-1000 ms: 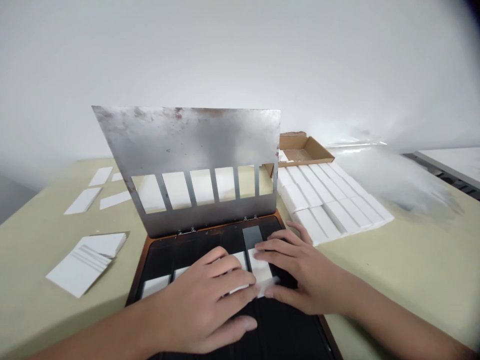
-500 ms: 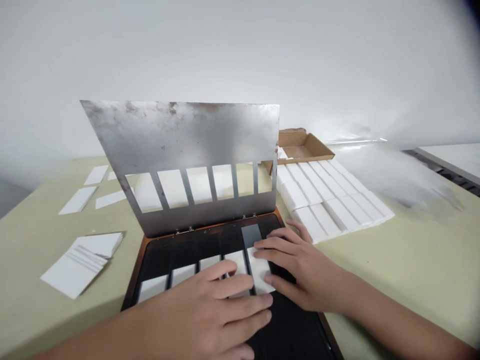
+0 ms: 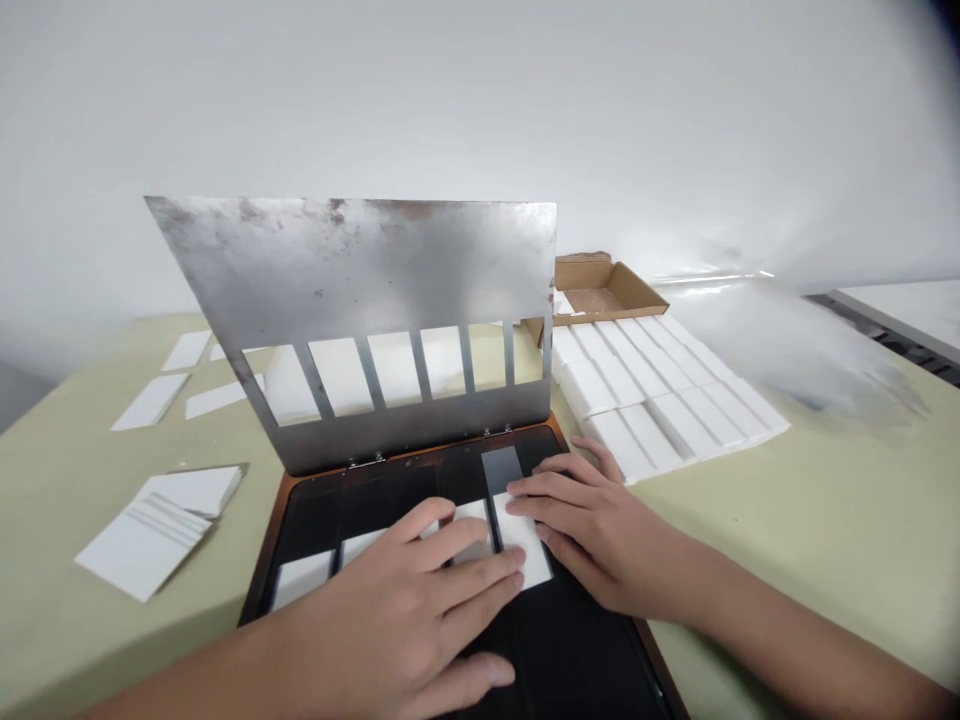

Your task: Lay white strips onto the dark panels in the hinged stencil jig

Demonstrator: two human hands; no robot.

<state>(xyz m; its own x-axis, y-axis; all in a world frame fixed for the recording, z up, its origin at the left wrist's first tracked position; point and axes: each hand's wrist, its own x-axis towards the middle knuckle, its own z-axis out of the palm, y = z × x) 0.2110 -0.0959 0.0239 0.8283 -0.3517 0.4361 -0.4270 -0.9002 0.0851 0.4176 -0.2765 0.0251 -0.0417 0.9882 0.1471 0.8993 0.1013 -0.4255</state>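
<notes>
A black tray (image 3: 562, 650) with an orange-brown rim lies before me, holding a row of white cards (image 3: 303, 577). Hinged along its far side, a metal plate (image 3: 420, 260) with rectangular cutouts stands raised. My left hand (image 3: 420, 600) reaches across the row, fingers apart, its fingertips on the rightmost white card (image 3: 536, 566). From the other side, my right hand (image 3: 600, 530) touches that same card along its upper right part with outstretched fingers. A grey strip (image 3: 501, 468) shows just beyond this card. The left hand hides parts of the other cards.
Stacked white cards (image 3: 637, 380) fill the area right of the plate, with an open cardboard box (image 3: 630, 290) behind them. On the left of the yellowish table (image 3: 810, 540) lie a fanned card pile (image 3: 142, 550) and loose cards (image 3: 150, 402). Clear plastic sheeting (image 3: 795, 350) lies at right.
My left hand has shifted slightly left, its fingertips now on the rightmost card. My right thumb has drawn back toward that card's right edge. The view has shifted slightly.
</notes>
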